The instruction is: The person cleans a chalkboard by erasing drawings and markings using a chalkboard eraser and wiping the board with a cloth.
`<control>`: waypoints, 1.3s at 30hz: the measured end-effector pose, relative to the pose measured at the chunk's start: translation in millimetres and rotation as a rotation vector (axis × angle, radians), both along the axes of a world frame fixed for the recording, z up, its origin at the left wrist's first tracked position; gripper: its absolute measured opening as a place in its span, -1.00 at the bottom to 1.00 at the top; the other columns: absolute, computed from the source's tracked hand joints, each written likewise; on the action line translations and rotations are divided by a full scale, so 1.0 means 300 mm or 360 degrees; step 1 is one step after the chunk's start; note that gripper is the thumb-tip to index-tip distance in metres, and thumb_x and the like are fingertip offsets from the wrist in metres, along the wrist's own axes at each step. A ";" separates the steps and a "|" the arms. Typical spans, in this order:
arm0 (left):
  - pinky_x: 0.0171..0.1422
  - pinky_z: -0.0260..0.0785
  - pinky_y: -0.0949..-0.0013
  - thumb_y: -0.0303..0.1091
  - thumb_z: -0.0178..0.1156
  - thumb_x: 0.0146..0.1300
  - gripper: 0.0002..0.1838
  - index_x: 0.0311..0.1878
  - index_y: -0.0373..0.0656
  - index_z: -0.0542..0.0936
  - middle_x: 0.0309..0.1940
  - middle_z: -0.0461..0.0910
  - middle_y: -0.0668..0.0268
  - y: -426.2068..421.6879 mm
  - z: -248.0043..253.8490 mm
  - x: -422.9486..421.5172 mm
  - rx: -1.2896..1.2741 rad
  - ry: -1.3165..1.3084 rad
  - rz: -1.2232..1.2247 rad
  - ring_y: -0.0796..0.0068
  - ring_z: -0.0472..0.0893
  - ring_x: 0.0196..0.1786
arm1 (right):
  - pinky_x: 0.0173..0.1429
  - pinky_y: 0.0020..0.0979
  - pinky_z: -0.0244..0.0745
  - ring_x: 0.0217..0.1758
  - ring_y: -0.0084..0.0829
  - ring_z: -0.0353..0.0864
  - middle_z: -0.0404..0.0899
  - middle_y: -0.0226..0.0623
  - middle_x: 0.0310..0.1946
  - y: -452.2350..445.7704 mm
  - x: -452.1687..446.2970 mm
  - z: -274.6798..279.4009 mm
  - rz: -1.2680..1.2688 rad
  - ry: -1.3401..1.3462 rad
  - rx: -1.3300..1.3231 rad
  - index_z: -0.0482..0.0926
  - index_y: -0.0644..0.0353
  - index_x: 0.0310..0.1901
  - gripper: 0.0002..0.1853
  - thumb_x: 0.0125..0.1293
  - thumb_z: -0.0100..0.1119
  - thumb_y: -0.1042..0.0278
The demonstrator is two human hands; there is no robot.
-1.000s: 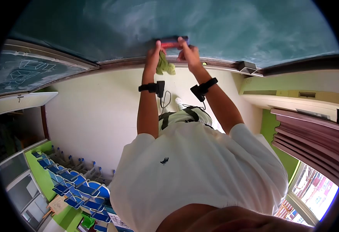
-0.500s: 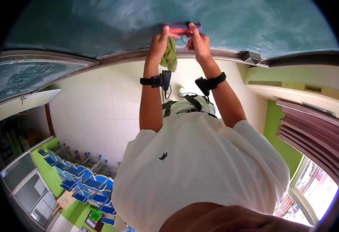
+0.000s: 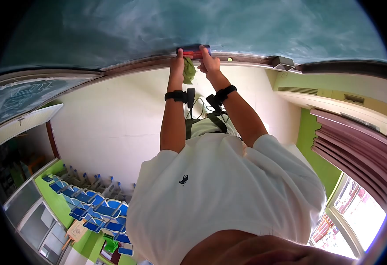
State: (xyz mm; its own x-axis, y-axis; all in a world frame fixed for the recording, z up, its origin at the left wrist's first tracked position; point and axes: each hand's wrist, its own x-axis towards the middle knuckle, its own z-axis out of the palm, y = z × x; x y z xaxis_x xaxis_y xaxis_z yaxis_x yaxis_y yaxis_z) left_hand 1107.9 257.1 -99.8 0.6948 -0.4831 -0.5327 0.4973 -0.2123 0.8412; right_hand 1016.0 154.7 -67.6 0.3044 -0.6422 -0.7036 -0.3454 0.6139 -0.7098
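A red and dark block, like a board eraser, lies against the lower edge of the green chalkboard. My left hand grips its left end, with a crumpled green cloth hanging beside the palm. At the right end, my right hand holds the same block, thumb on top. Parts of the fingers of both hands are hidden. Each wrist wears a black band with a small box.
Below the board runs a ledge with a small greenish round thing and a metal box-shaped bracket. A side board with chalk drawings is at left. Blue chairs stand lower left, a mauve curtain at right.
Over the last second the block went up the board and rightward, then came back down and left to the bottom edge. Both hands kept hold of it, and the cloth moved along.
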 end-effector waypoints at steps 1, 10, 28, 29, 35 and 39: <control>-0.23 0.43 0.39 0.23 -0.10 0.50 -0.27 -0.37 -0.27 0.75 -0.49 0.66 0.32 -0.007 0.000 0.003 0.0066 0.0148 0.0046 0.48 0.56 -0.45 | -0.56 -0.39 0.60 -0.64 -0.36 0.65 0.55 -0.22 -0.64 -0.001 0.006 -0.001 -0.0020 0.0069 0.0061 0.58 0.41 -0.45 -0.26 0.03 0.39 -0.35; -0.30 0.33 0.45 0.12 -0.02 0.49 -0.37 -0.34 -0.27 0.74 -0.56 0.59 0.39 0.027 0.213 -0.061 -0.0232 -0.0239 0.0048 0.57 0.47 -0.49 | -0.60 -0.51 0.30 -0.76 -0.50 0.42 0.41 -0.35 -0.79 0.019 -0.088 0.176 0.0241 -0.0545 -0.0424 0.55 0.35 -0.34 -0.37 0.29 0.29 -0.25; -0.31 0.41 0.40 0.13 0.19 0.33 -0.52 -0.37 -0.16 0.67 -0.51 0.55 0.40 -0.059 0.021 -0.057 -0.0017 0.0253 0.0182 0.49 0.54 -0.46 | -0.54 -0.46 0.55 -0.69 -0.43 0.49 0.38 -0.32 -0.71 -0.063 -0.092 0.041 0.0205 -0.0288 0.0169 0.52 0.37 -0.24 -0.35 0.20 0.34 -0.25; -0.31 0.41 0.40 0.13 0.19 0.33 -0.52 -0.37 -0.16 0.67 -0.51 0.55 0.40 -0.044 0.067 -0.051 -0.0026 0.0233 0.0195 0.49 0.54 -0.46 | -0.55 -0.47 0.55 -0.69 -0.43 0.50 0.38 -0.32 -0.71 -0.051 -0.089 0.071 0.0265 -0.0295 0.0124 0.52 0.37 -0.24 -0.35 0.20 0.34 -0.25; -0.29 0.29 0.45 0.19 0.05 0.42 -0.39 -0.42 -0.22 0.68 -0.54 0.56 0.42 0.129 0.312 0.048 -0.0202 -0.0447 0.0040 0.60 0.45 -0.45 | -0.57 -0.45 0.52 -0.74 -0.44 0.54 0.44 -0.30 -0.75 0.054 0.005 0.326 0.0457 -0.0509 -0.0270 0.54 0.39 -0.28 -0.36 0.25 0.31 -0.24; -0.27 0.30 0.50 0.12 -0.03 0.51 -0.37 -0.36 -0.29 0.70 -0.50 0.61 0.38 0.218 0.713 0.137 -0.0266 -0.0832 -0.0006 0.64 0.47 -0.43 | -0.58 -0.50 0.43 -0.73 -0.47 0.53 0.46 -0.30 -0.77 0.152 0.116 0.649 0.0429 -0.0812 -0.0623 0.59 0.41 -0.29 -0.39 0.28 0.31 -0.19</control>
State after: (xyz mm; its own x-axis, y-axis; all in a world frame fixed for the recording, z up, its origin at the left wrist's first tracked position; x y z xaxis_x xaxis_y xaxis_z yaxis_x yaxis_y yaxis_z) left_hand 1149.1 322.5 114.2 0.8443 -0.5348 -0.0328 0.0035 -0.0558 0.9984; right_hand 1051.0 200.4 127.1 0.7197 -0.6751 -0.1621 -0.0139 0.2194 -0.9755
